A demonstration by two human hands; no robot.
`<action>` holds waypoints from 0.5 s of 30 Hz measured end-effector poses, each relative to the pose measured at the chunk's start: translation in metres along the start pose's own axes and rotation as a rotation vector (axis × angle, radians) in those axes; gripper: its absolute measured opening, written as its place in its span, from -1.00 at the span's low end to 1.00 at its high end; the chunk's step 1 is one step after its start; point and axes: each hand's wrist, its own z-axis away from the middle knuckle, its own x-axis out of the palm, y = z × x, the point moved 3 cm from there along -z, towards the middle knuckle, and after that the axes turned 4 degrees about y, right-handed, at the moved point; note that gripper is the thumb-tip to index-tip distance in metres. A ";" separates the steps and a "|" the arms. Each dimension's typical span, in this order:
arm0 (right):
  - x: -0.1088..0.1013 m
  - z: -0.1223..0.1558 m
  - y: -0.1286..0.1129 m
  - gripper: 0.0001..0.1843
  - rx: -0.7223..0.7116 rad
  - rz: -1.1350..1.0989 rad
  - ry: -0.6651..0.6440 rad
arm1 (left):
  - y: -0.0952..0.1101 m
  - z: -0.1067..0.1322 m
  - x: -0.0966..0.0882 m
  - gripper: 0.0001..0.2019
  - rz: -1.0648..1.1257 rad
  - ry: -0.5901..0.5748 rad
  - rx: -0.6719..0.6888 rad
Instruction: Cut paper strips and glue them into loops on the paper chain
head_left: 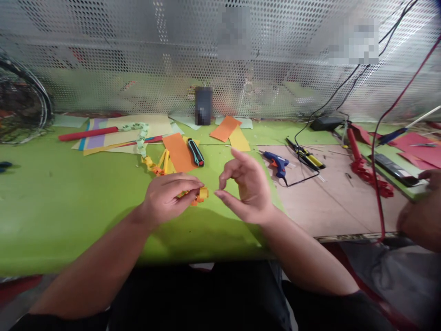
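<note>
My left hand (170,196) pinches the end of a folded paper chain (203,192), yellow and orange, above the green table (86,193). Behind that hand, more yellow and orange chain (152,166) runs on into a pale green stretch (141,138) that bends toward a red paper roll (87,134). To the right of the chain's end, my right hand (246,188) is raised with thumb and index finger apart and nothing between them. An orange sheet (177,151) and a teal and black utility knife (196,152) lie just beyond my hands.
A blue glue gun (276,161) and yellow-black pliers (308,156) lie on a wooden board (310,207) at right, with cables. A phone (203,106) leans on the perforated metal panel (144,73). Another person's hand (422,207) is at far right, near a red paper chain (367,172).
</note>
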 end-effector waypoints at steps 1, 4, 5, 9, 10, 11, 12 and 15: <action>-0.004 -0.001 0.002 -0.41 0.048 -0.028 0.019 | -0.001 0.001 0.000 -0.77 -0.004 0.001 -0.008; -0.015 -0.003 0.010 -0.62 0.082 0.033 0.058 | -0.005 0.004 0.001 -0.75 -0.025 -0.014 -0.008; -0.017 -0.005 0.012 -0.72 0.080 0.078 0.075 | -0.006 0.004 0.001 -0.74 -0.032 -0.025 0.000; -0.019 -0.008 0.020 -0.84 0.133 0.180 0.143 | -0.005 0.005 0.001 -0.72 -0.052 -0.060 0.030; -0.018 -0.008 0.021 -0.84 0.153 0.182 0.144 | -0.004 0.005 0.001 -0.72 -0.051 -0.065 0.038; -0.018 -0.009 0.022 -0.84 0.169 0.180 0.133 | -0.004 0.004 0.001 -0.72 -0.050 -0.071 0.045; -0.017 -0.009 0.022 -0.83 0.183 0.175 0.117 | -0.003 0.003 0.001 -0.72 -0.048 -0.077 0.047; -0.017 -0.011 0.023 -0.79 0.219 0.149 0.055 | -0.003 0.002 0.002 -0.73 -0.049 -0.094 0.043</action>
